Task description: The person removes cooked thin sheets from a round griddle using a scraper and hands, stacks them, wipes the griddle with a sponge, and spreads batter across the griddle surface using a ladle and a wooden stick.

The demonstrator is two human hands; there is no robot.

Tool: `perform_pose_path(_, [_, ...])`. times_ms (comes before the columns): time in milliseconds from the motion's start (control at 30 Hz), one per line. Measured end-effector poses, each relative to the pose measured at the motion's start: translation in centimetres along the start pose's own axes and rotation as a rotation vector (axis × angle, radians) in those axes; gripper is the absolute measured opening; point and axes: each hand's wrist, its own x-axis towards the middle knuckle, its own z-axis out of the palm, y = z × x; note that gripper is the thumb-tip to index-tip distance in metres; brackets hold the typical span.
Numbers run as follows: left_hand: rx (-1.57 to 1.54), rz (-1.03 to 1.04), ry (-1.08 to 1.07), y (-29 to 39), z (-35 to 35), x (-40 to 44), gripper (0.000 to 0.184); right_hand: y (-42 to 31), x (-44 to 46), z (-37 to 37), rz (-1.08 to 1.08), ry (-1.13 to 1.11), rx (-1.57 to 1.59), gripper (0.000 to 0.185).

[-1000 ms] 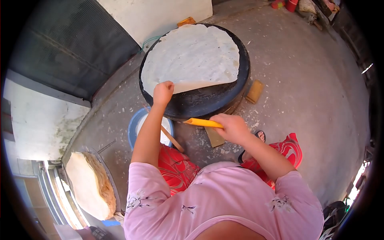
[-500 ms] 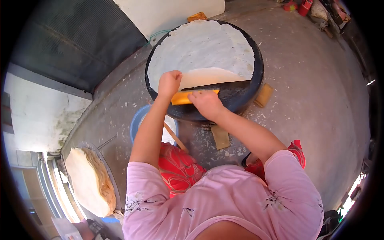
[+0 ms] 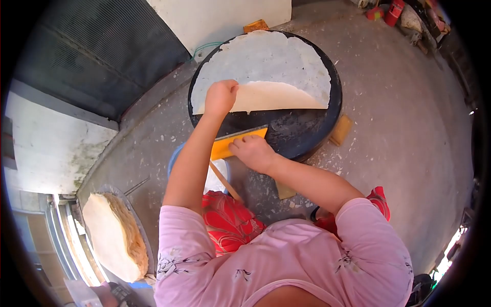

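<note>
A thin, pale round flatbread [image 3: 266, 59] covers the far part of a black round griddle [image 3: 302, 128]. Its near edge is lifted and folded back, showing a cream-coloured underside. My left hand [image 3: 221, 97] is closed on that lifted edge, at the left of the fold. In my right hand [image 3: 253, 153] is a yellow scraper [image 3: 238, 143] with a dark edge, held level over the griddle's near rim. The griddle's dark surface shows bare between the scraper and the fold.
Below the griddle stands a blue bucket [image 3: 174, 161] with a wooden stick [image 3: 225, 181] leaning in it. A stack of flatbreads [image 3: 115, 238] lies at the lower left. A yellow-brown block [image 3: 341, 130] sits by the griddle's right side. A white wall [image 3: 220, 20] rises behind.
My left hand has drawn the flatbread's near edge farther up and away, baring more griddle. My right hand has brought the scraper back toward me, off the flatbread's edge.
</note>
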Motion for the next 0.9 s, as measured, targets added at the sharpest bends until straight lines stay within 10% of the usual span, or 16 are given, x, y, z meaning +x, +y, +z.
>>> perform_pose_path(233, [0.056,0.173,0.173,3.1,-2.2,2.3,0.008,8.0,1.9,-1.0,0.29,0.003,-0.198,0.005])
perform_pose_path(567, [0.203,0.451,0.39,8.5,-8.3,-1.3,0.02,0.2,-3.6,-7.3,0.18,-0.044,0.027,0.023])
perform_pose_path(900, [0.151,0.339,-0.036,0.7,-1.5,-15.4,0.025,-1.9,-8.5,-13.7,0.728,-0.303,0.582,0.029])
